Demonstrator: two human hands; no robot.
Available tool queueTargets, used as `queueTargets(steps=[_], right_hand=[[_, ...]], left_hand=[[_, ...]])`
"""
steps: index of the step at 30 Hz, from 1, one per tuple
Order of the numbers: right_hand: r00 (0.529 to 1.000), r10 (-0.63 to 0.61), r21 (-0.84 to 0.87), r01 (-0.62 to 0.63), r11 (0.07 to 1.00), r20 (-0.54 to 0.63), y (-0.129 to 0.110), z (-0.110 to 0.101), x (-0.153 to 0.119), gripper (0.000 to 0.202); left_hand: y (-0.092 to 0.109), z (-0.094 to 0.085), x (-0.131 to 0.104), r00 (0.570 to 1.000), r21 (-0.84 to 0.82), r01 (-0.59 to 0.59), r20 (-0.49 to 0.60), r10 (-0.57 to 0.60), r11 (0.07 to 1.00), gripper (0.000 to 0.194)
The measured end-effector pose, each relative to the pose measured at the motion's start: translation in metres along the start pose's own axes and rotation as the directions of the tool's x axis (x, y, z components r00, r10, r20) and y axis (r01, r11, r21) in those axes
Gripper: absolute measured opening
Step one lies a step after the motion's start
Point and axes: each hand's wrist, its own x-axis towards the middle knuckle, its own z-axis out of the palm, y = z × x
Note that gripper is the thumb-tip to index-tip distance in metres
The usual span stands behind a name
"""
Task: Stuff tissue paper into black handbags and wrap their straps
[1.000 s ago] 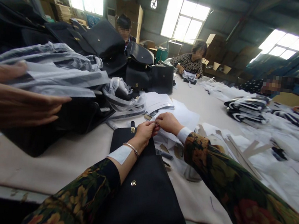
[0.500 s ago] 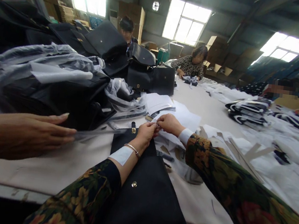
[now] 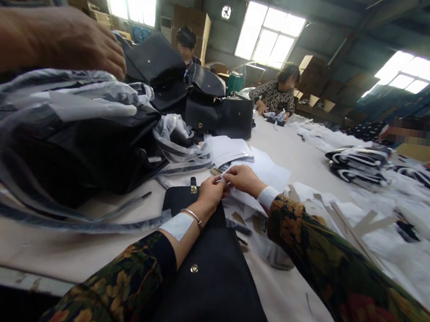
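Observation:
My left hand [image 3: 211,191] and my right hand [image 3: 243,179] meet fingertip to fingertip above the top end of a black bag [image 3: 218,283]. Both pinch a small whitish piece, too small to name and mostly hidden by the fingers. The bag lies flat under my left forearm and reaches over the table's front edge. On it show a round gold snap [image 3: 194,268] and a strap tab with a gold clasp [image 3: 193,186]. White paper sheets [image 3: 269,168] lie just beyond my fingers.
At left, another person's hand [image 3: 68,41] hangs over a plastic-wrapped black bag [image 3: 116,153] with long wrapped straps. More black bags [image 3: 154,63] stand behind it. Wrapped striped bundles [image 3: 359,161] and white plastic [image 3: 404,254] cover the right side. Other people work across the table.
The other person's hand at left has risen, and a wrapped strap now lies curved across the table there. My own hands stay nearly in place, still pinching.

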Motion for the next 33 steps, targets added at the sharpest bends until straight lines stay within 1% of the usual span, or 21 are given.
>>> queueTargets(steps=[2,7,12,18,24,29,33], right_hand=[[1.0,-0.001,0.0,0.001,1.0,0.004,-0.002,-0.001,0.0,0.019],[1.0,0.024,-0.009,-0.024,1.0,0.001,-0.005,-0.001,-0.002,0.019],[0.999,0.049,0.013,-0.049,0.999,-0.002,-0.003,0.0,-0.002,0.019],[0.997,0.075,0.097,-0.076,0.992,0.021,0.006,0.004,0.0,0.019],[0.996,0.079,0.17,-0.086,0.982,0.047,0.009,0.005,-0.001,0.021],[0.997,0.069,0.171,-0.076,0.982,0.043,0.01,0.005,0.0,0.021],[0.997,0.068,0.147,-0.071,0.987,0.028,0.008,0.005,0.0,0.019]], left_hand=[[-0.001,0.0,0.0,1.0,0.007,-0.009,0.009,0.009,1.0,0.017],[-0.002,-0.001,0.0,0.999,0.02,-0.026,0.019,0.026,0.999,0.013],[-0.001,-0.002,-0.001,0.999,0.027,-0.025,0.028,0.024,0.999,0.008],[-0.002,-0.003,0.0,0.999,0.024,-0.013,0.038,0.012,1.0,0.01],[-0.003,-0.003,0.001,0.999,0.02,-0.018,0.051,0.017,1.0,0.014],[-0.001,-0.003,-0.001,0.998,0.031,-0.019,0.056,0.018,0.999,0.011],[0.0,-0.003,-0.002,0.998,0.04,-0.029,0.057,0.027,0.999,0.014]])
